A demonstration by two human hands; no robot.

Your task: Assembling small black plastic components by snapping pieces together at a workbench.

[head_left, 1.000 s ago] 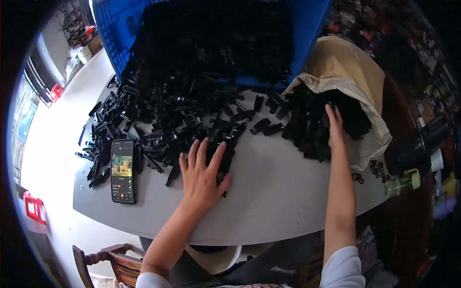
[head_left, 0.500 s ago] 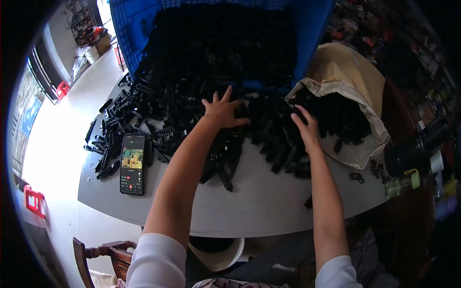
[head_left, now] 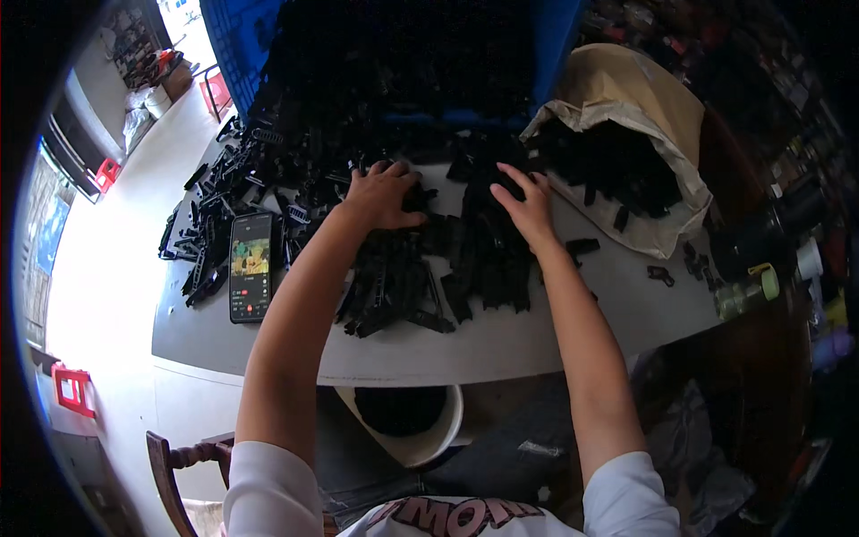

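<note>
Left hand (head_left: 379,199): fingers parted, thumb set wide, laid over the pile; no piece seen pinched, though what sits under the palm is hidden. Right hand (head_left: 534,210): fingers open, thumb and forefinger well apart, at the upper right edge of the same pile. Black parts (head_left: 490,259) lie between the two hands and on the wrist side of the fingers, many roughly lengthwise. Handling, judged by eye: each piece probably light and stiff, likely moulded plastic, smooth enough to slide on its neighbours, not notably fragile; slots and notched ends may snag when bunched. Best hold for one piece appears to be the long sides near mid-length; for a bunch, both palms pressing from the flanks. Appearance: long, narrow, dark, faint gloss along edges; some show rung-like openings, others notched ends; finer detail lost in shadow. Left of the left fingers, a looser heap (head_left: 234,183) of similar pieces; nearer that forearm, a phone (head_left: 250,268), screen lit. Right of the right fingers, a tan sack (head_left: 658,76), dark parts at its mouth. Beyond both hands' fingertips, a blue crate (head_left: 557,54). All rest on the grey bench (head_left: 412,362).
</note>
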